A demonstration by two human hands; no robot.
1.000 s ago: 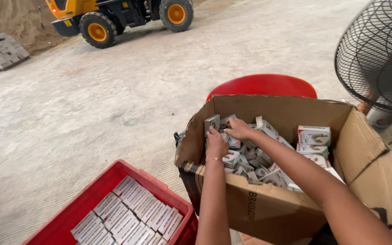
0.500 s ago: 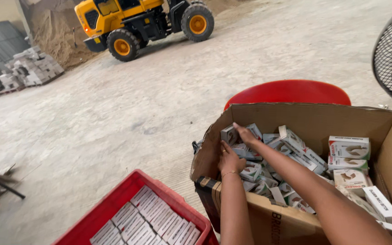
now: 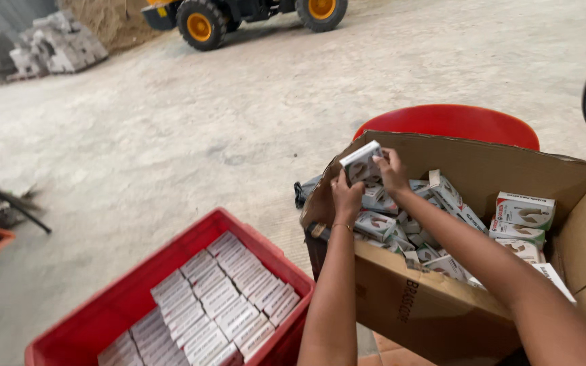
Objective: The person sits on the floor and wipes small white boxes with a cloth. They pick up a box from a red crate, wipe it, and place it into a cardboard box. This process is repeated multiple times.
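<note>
Both the left hand [image 3: 346,196] and the right hand [image 3: 391,171] close around a small white box [image 3: 361,161], lifted above a cardboard carton [image 3: 435,312] of loose boxes, beside a red crate [image 3: 130,298].

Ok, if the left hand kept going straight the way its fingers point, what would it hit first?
The left hand already touches the small white box. Beyond that, probably the cardboard carton's far wall, though depth is hard to judge.

A bare concrete floor [image 3: 171,135] carries a red crate [image 3: 103,318]; a cardboard box [image 3: 428,312] beside it.
</note>
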